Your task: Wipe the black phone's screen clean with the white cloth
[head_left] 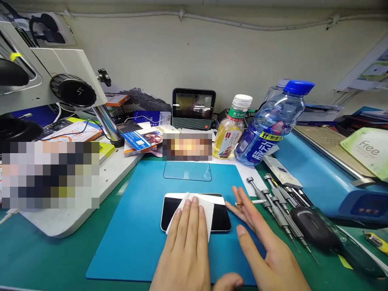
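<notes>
A phone with a dark screen lies flat and crosswise on a blue mat, a bright reflection along its upper edge. My left hand rests flat on it, fingers stretched out, pressing a white wipe against the screen. Just right of the phone is my right hand, thumb and fingers apart. Between two of its fingers sits a cigarette, its white end pointing right. Behind the phone, a clear glass screen protector lies on the mat.
Several precision screwdrivers and a black-headed tool lie at right, by a blue machine. Two drink bottles, one yellowish and one blue-capped, stand behind. A small display leans near the wall. Left is a microscope stand.
</notes>
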### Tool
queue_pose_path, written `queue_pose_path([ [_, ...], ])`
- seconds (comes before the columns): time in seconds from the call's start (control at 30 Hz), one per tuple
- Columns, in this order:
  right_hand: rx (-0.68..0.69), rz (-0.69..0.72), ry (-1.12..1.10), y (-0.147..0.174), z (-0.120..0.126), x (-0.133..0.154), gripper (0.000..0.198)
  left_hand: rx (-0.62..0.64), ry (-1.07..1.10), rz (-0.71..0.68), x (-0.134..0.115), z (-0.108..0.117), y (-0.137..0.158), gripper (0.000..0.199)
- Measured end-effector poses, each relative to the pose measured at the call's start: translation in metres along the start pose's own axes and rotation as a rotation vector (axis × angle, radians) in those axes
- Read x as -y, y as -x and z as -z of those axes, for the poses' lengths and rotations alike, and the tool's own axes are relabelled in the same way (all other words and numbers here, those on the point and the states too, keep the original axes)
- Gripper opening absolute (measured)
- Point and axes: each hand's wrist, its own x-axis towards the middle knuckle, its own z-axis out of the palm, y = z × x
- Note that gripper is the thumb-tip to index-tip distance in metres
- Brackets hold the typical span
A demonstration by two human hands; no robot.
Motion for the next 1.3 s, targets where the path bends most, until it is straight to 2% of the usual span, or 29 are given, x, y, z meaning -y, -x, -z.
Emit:
queue_pose_path([
  [0.17, 0.029, -0.035, -0.044, 0.001, 0.0, 0.0, 0.057, 0.026, 0.035, 0.104, -0.005, 0.004, -0.027, 0.094],
  [0.3, 0.059, -0.075, -0.083, 0.0, 0.0, 0.0, 0.058, 0.036, 0.053, 0.15, -0.028, 0.0, -0.011, 0.098],
  [0.43, 0.053, -0.107, -0.09, -0.001, 0.0, 0.001, 0.059, 0.002, 0.067, 0.174, -0.042, 0.0, -0.001, 0.093],
  [0.53, 0.057, -0.11, -0.108, 0.0, 0.001, 0.001, 0.059, 0.056, 0.147, 0.227, -0.041, 0.003, -0.019, 0.098],
  [0.67, 0.067, -0.111, -0.129, 0.001, 0.001, 0.001, 0.059, 0.059, 0.169, 0.288, -0.042, 0.006, -0.043, 0.098],
  [0.93, 0.064, -0.126, -0.122, -0.001, 0.0, 0.004, 0.061, 0.074, 0.179, 0.264, -0.062, 0.01, -0.016, 0.1],
  [1.13, 0.069, -0.101, -0.164, 0.0, 0.002, 0.002, 0.062, 0.061, 0.207, 0.194, -0.054, 0.01, -0.037, 0.097],
  [1.3, 0.036, -0.106, -0.187, 0.0, 0.002, 0.002, 0.062, 0.055, 0.206, 0.223, -0.06, 0.01, -0.044, 0.101],
])
